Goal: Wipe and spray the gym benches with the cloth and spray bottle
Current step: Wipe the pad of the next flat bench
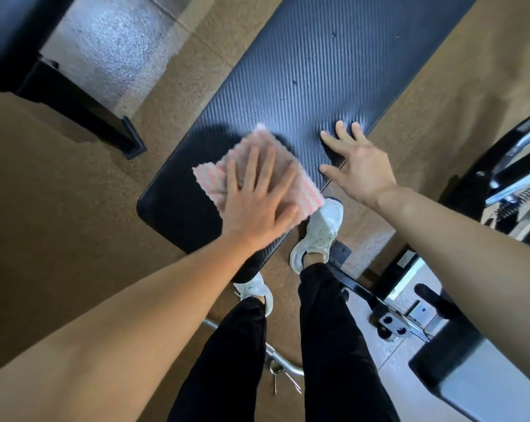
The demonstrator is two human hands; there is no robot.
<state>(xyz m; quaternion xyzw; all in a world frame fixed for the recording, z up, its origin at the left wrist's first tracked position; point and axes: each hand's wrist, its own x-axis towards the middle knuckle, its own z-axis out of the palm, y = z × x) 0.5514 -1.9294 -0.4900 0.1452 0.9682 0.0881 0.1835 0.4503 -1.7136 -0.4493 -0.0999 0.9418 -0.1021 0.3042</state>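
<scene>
The left hand (257, 202) lies flat and wide, palm down, fingers straight and slightly fanned, pressing a cloth (215, 178) onto the near end of a gym bench pad (333, 56). The cloth is a soft, waffle-textured rectangle with pale pink and white stripes and a scalloped edge. It is folded or doubled, and one corner sticks out past the fingers to the left. Its outline is a little blurred.

The right hand (361, 169) is open too, with its fingers spread. Its fingertips (339, 126) touch the pad near the right-hand edge and it holds nothing. It sits just beside the cloth, apart from it.

The pad is a long black slab with rounded corners, covered in vinyl with a fine ribbed, carbon-weave pattern. It has a dull sheen and a few small specks or droplets further up.

Under the pad's near edge are two white mesh trainers (318, 233), partly tucked beneath it, above loose black trousers (327, 330).

The floor (59, 223) is brown speckled rubber, with a paler grey patch at the upper left. A black square-section steel leg (83, 102) crosses that corner. To the right is a black metal frame (364, 293) with a bolted plate. A chrome bar (275, 357) lies on the floor between the legs.
</scene>
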